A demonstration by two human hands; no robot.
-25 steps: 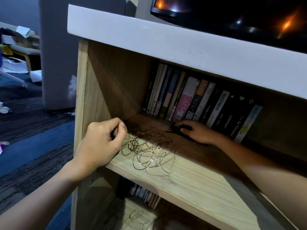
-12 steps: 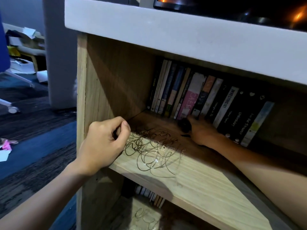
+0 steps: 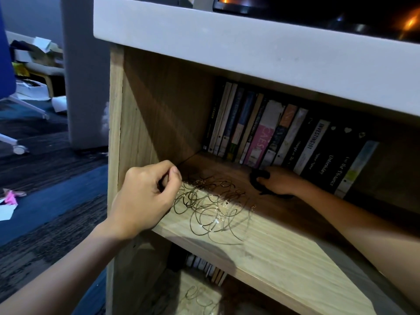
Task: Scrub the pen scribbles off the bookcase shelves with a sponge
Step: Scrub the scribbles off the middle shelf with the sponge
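Looping pen scribbles (image 3: 209,208) with pale crumbs cover the left front of the wooden bookcase shelf (image 3: 284,258). My right hand (image 3: 279,180) reaches deep into the shelf, just in front of the books, and grips a dark sponge (image 3: 256,178) that sits on the board to the right of and behind the scribbles. At the shelf's front left corner is my left hand (image 3: 145,196), by the side panel, fingers curled with nothing visible in them. More scribbles (image 3: 200,298) mark the lower shelf.
A row of upright books (image 3: 261,133) fills the back of the shelf. A thick white top (image 3: 250,46) overhangs the opening. To the left lie blue carpet, a chair base with a wheel (image 3: 18,148) and pink paper scraps (image 3: 11,197).
My right hand has moved with the sponge from the far edge of the scribbles back toward the books. My left hand has stayed at the shelf corner.
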